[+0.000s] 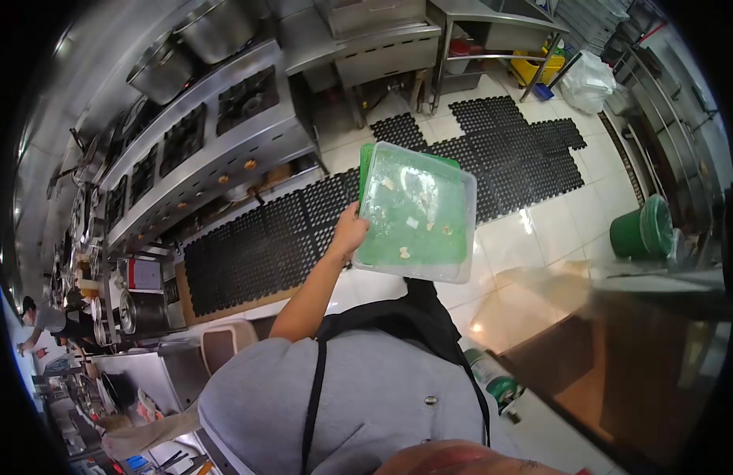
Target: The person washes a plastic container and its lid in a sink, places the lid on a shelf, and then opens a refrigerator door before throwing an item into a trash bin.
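The head view shows, near the centre of the frame, the left hand (pixel 350 233) clamped on the left edge of a clear plastic container (pixel 414 273), with a green panel (pixel 365 162) against it. Black mats (pixel 259 257) lie beyond; a stove (pixel 212 150) stands upper left. I cannot tell the right hand's grip.

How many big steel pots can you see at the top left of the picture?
2: a larger pot at the top edge, and another pot beside it, lower left. More may be hidden.
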`<state>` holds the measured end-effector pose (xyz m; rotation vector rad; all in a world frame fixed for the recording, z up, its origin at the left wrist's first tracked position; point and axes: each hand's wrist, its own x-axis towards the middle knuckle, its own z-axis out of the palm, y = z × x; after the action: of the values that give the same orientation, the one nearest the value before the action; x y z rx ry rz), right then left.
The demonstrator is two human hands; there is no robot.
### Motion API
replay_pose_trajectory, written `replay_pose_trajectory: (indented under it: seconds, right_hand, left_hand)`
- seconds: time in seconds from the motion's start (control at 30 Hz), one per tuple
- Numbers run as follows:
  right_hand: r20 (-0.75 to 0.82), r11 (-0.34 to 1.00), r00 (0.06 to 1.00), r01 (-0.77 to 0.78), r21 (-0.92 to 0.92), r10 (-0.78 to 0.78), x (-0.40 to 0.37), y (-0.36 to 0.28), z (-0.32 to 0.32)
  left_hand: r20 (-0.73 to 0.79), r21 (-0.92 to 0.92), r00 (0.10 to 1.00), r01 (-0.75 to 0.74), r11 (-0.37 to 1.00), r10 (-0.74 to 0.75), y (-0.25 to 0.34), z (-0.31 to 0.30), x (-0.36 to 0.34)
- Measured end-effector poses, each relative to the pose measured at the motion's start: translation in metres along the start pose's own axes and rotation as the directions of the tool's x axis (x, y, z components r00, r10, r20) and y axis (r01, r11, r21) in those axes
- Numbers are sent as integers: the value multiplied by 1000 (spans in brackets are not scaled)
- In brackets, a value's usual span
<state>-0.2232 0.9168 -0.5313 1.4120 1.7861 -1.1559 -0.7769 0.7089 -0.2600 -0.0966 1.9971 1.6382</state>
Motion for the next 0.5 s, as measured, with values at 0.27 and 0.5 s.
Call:
replay_pose_trajectory:
  seconds: [0.27,0.5]
  right_hand:
    - [126,967,966,240,-92,-228,232,-179,-154]
    - [-273,826,793,454,-333,-545,318,-468,-305]
  left_hand:
    - [-148,68,984,-90,994,99,39,51,155]
    - [-65,-276,997,-55,959,38,87,85,245]
